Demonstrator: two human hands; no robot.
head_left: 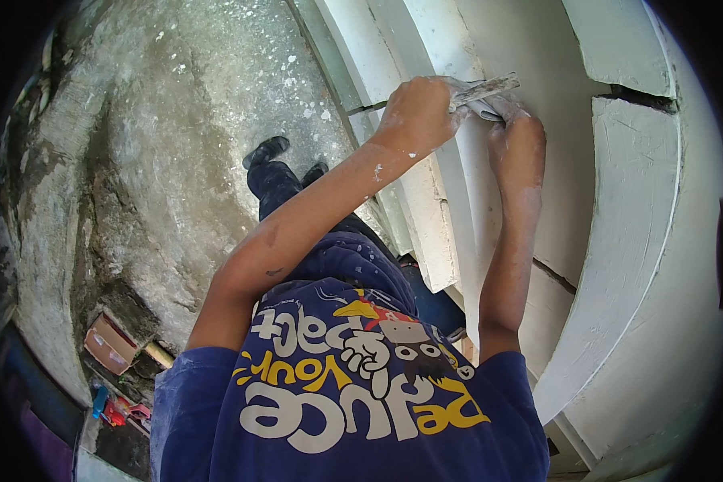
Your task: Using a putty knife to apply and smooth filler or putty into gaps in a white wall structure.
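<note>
My left hand [419,112] is closed in a fist at the upper middle. From it sticks out a flat, narrow strip [490,89], smeared white and grey, like a scraper blade or a piece of wood; its exact kind is unclear. Right beside it, my right hand [519,138] has its fingers curled on a crumpled grey-white sheet [500,105], perhaps plastic. This sheet bunches up between both hands, and its folds partly hide the fingertips. White spots and dust mark both forearms.
Pale stepped ledges [426,217] run below my hands, next to a white wall panel [618,209] with dark gaps. On the left lies a rough concrete floor [201,88] with white splashes. A cardboard box [110,345] and red and blue items [116,411] lie at lower left.
</note>
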